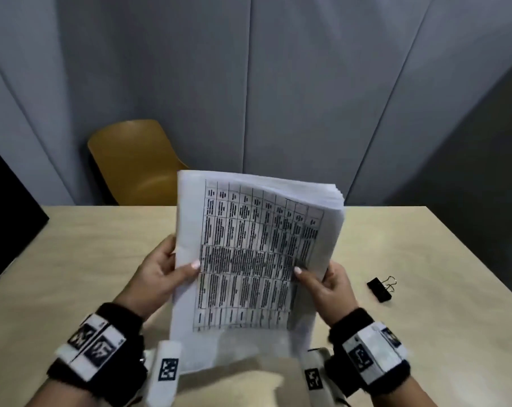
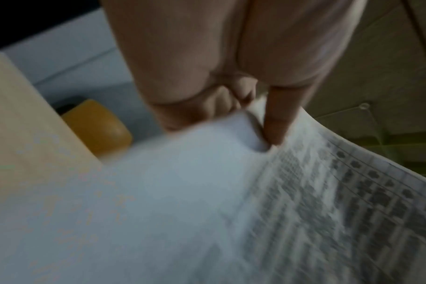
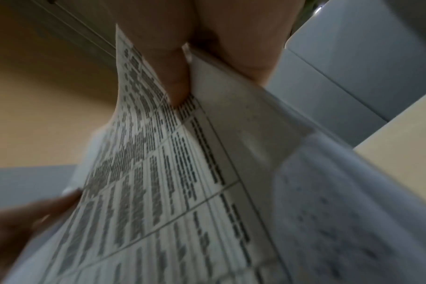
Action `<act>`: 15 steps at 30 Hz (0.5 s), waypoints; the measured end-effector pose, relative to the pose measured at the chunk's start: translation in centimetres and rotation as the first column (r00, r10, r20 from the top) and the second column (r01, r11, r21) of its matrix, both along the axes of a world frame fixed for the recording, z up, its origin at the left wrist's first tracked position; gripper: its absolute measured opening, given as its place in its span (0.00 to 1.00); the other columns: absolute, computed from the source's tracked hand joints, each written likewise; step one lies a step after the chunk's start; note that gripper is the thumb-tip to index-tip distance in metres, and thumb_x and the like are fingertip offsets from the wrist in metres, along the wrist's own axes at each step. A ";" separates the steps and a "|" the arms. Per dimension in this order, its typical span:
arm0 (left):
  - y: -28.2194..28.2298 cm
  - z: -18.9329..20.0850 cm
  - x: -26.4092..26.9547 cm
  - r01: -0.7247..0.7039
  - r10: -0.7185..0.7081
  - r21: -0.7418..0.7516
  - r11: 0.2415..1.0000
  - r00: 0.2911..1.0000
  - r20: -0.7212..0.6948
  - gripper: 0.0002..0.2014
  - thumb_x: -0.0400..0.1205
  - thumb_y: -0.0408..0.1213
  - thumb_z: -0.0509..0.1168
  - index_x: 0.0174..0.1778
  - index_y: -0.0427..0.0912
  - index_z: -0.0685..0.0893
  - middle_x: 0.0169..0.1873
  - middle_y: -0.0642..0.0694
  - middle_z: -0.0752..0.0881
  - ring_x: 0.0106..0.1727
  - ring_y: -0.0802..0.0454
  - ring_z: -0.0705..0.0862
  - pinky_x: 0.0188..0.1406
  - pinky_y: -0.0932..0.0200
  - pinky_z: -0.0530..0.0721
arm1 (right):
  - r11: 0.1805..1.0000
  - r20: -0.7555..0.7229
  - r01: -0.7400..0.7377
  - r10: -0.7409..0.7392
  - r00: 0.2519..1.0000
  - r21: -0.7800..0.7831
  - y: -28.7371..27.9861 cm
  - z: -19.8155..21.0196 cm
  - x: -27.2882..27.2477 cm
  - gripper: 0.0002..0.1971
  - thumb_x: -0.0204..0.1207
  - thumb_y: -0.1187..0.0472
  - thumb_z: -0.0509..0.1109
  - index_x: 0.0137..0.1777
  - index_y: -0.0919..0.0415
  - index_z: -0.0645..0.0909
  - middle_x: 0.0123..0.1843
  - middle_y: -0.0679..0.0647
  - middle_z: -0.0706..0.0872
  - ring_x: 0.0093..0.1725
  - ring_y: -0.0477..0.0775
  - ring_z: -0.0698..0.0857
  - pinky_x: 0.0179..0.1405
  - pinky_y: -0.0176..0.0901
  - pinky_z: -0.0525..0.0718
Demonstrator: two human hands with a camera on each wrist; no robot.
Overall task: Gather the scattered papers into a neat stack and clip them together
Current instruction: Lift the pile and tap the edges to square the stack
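Note:
A stack of white papers [image 1: 254, 251] with a printed table on the top sheet stands upright over the table, its lower edge blurred near the tabletop. My left hand [image 1: 163, 271] grips its left edge, thumb on the front sheet. My right hand [image 1: 325, 282] grips the right edge the same way. The left wrist view shows the thumb [image 2: 277, 123] pressed on the papers [image 2: 182, 201], other fingers curled behind. In the right wrist view the thumb [image 3: 175, 76] pinches the papers [image 3: 182, 182]. A black binder clip [image 1: 381, 287] lies on the table to the right of my right hand.
The light wooden table [image 1: 102, 239] spreads around the stack. A mustard-yellow chair [image 1: 131, 163] stands behind its far edge at the left. Grey wall panels [image 1: 307, 83] rise behind. A dark panel [image 1: 11, 212] borders the table's left side.

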State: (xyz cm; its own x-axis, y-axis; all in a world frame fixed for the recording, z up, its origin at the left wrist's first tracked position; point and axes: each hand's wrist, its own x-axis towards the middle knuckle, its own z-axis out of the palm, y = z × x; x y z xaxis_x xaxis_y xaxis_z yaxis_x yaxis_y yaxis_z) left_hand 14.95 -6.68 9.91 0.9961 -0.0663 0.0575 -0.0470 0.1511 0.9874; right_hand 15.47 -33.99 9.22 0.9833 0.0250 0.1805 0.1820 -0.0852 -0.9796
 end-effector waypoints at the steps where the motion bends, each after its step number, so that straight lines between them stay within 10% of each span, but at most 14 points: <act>1: -0.7 0.1 0.4 -0.060 0.059 0.026 0.998 0.997 0.045 0.26 0.64 0.41 0.78 0.58 0.48 0.79 0.48 0.51 0.92 0.49 0.56 0.89 0.46 0.62 0.87 | 1.000 0.019 0.011 -0.010 1.000 -0.010 0.4 -0.4 0.0 0.17 0.73 0.78 0.66 0.35 0.55 0.83 0.27 0.38 0.88 0.31 0.34 0.84 0.33 0.29 0.83; 4: -2.1 -0.3 0.6 -0.115 0.106 0.086 0.990 0.989 0.101 0.16 0.75 0.31 0.65 0.58 0.49 0.79 0.49 0.56 0.91 0.53 0.58 0.87 0.53 0.64 0.83 | 0.999 0.053 0.029 -0.030 0.998 0.025 1.0 -0.9 0.0 0.13 0.73 0.78 0.66 0.48 0.60 0.82 0.36 0.32 0.90 0.40 0.32 0.87 0.40 0.27 0.84; 8: -3.0 -1.3 -0.1 -0.102 0.088 0.123 0.987 0.989 0.120 0.17 0.75 0.28 0.66 0.58 0.49 0.77 0.51 0.61 0.90 0.55 0.61 0.86 0.56 0.66 0.83 | 0.985 0.054 0.051 -0.061 0.997 0.163 0.6 -0.8 -0.1 0.21 0.71 0.76 0.70 0.61 0.61 0.72 0.48 0.49 0.88 0.46 0.39 0.88 0.46 0.34 0.86; 15: -3.9 -1.8 0.2 -0.302 0.279 0.125 0.945 0.944 0.174 0.12 0.72 0.41 0.62 0.51 0.50 0.80 0.42 0.61 0.91 0.49 0.59 0.86 0.51 0.68 0.83 | 0.975 0.142 0.144 -0.168 0.975 0.169 1.1 -0.5 0.8 0.15 0.69 0.71 0.64 0.45 0.47 0.76 0.39 0.45 0.85 0.41 0.42 0.82 0.43 0.36 0.81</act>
State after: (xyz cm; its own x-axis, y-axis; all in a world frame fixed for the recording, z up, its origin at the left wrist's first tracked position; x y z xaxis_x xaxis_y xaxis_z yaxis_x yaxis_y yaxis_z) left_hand 15.14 -10.58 8.12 0.9533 0.2053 0.2215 -0.2182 -0.0388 0.9751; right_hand 16.25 -32.86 8.77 0.9325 -0.1672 0.3201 0.3290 0.0280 -0.9439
